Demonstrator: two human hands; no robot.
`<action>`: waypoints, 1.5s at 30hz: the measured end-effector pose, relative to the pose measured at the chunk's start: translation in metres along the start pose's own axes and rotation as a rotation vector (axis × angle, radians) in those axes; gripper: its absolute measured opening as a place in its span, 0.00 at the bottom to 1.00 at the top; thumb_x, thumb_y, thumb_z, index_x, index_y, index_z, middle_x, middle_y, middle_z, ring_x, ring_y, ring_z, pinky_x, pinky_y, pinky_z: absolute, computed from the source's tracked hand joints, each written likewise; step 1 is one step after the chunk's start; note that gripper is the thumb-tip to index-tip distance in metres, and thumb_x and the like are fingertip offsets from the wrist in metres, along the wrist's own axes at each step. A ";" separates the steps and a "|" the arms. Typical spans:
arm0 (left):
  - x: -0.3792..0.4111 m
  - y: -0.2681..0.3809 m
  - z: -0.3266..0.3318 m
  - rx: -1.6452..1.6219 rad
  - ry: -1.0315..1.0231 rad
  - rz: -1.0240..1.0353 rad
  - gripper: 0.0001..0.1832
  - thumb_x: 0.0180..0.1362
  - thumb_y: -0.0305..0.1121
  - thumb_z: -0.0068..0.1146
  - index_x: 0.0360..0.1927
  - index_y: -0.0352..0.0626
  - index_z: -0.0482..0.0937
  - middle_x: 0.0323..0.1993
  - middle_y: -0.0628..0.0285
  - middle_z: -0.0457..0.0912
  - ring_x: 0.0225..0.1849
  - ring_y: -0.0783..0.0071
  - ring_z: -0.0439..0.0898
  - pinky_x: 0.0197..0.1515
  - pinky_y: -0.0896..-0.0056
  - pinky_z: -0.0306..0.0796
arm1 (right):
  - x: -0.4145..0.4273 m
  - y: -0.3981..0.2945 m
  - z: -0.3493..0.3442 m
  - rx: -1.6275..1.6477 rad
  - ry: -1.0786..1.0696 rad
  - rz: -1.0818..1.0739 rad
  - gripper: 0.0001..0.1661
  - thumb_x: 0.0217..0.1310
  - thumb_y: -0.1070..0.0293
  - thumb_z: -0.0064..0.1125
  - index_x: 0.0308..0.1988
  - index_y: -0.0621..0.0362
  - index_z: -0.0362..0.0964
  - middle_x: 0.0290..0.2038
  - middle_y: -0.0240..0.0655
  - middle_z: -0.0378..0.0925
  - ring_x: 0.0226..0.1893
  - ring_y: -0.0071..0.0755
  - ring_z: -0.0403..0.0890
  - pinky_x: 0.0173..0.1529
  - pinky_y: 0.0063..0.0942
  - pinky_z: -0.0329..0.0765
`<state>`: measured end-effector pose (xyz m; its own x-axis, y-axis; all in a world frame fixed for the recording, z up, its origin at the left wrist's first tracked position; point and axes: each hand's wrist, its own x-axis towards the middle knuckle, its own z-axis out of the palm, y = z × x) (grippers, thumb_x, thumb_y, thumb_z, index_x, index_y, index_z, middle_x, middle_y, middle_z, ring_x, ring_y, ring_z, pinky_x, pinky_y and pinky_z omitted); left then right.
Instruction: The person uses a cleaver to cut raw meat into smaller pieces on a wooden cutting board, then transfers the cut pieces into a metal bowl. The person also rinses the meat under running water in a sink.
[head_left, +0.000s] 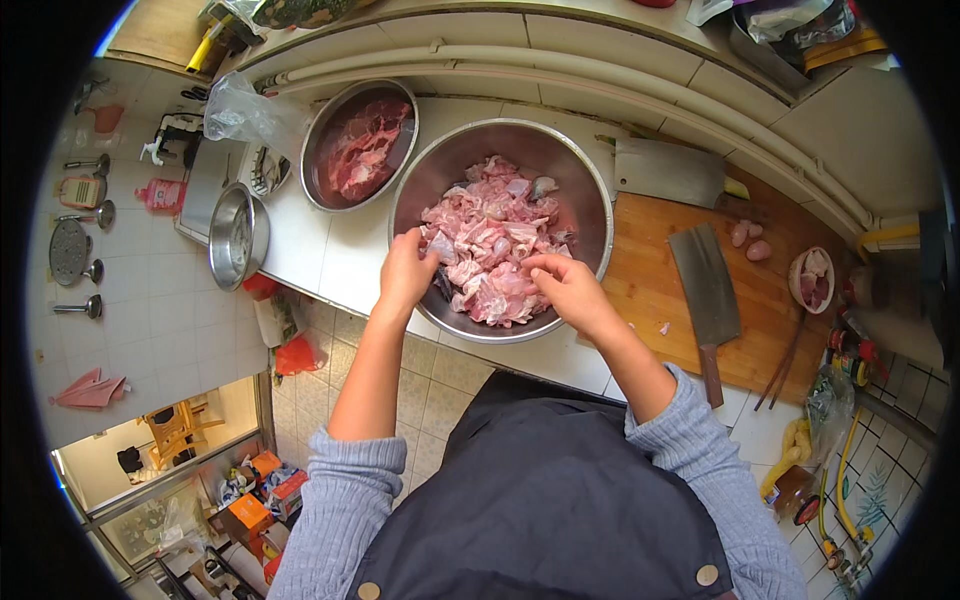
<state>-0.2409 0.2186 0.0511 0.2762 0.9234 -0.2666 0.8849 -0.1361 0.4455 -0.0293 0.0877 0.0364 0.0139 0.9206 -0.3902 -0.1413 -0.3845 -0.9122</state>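
Note:
In front of me a large stainless steel bowl (592, 195) holds a heap of raw, chopped pale-pink meat pieces (495, 240) with skin on. My left hand (406, 271) reaches over the near left rim, its fingertips at the left edge of the heap; whether they grip a piece is hidden. My right hand (568, 291) comes in over the near right side, thumb and forefinger slightly apart at the surface of the meat. No piece shows lifted in it.
A smaller metal bowl (309, 161) contains red meat (367, 150) in liquid. Right of the large bowl, a wooden cutting board (637, 247) bears a cleaver (705, 285); another cleaver (667, 172) lies behind. A small bowl (796, 279), chopsticks (782, 360) and a tilted steel basin (238, 236) are nearby.

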 end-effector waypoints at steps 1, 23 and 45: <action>0.002 0.001 0.004 0.009 -0.010 0.017 0.17 0.42 0.33 0.58 0.35 0.34 0.73 0.36 0.46 0.76 0.40 0.49 0.74 0.44 0.61 0.68 | -0.001 0.000 0.001 0.027 0.022 -0.008 0.15 0.58 0.70 0.47 0.44 0.64 0.70 0.35 0.33 0.75 0.33 0.23 0.77 0.35 0.20 0.72; -0.018 0.010 -0.025 -0.387 -0.124 0.121 0.16 0.55 0.31 0.52 0.46 0.38 0.71 0.37 0.62 0.78 0.38 0.76 0.75 0.42 0.78 0.67 | -0.007 -0.029 -0.020 0.195 0.226 -0.060 0.11 0.61 0.69 0.47 0.37 0.63 0.73 0.25 0.30 0.74 0.18 0.17 0.72 0.23 0.15 0.70; -0.001 -0.043 -0.014 -0.269 0.489 0.056 0.11 0.49 0.34 0.60 0.32 0.39 0.76 0.28 0.60 0.74 0.30 0.72 0.72 0.34 0.72 0.69 | 0.010 -0.012 -0.068 -0.465 0.703 -0.202 0.12 0.56 0.64 0.54 0.29 0.63 0.71 0.21 0.33 0.73 0.23 0.25 0.73 0.29 0.25 0.70</action>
<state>-0.2842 0.2290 0.0446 0.0576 0.9851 0.1623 0.7292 -0.1526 0.6671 0.0399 0.0972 0.0345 0.6257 0.7777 -0.0612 0.3474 -0.3480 -0.8708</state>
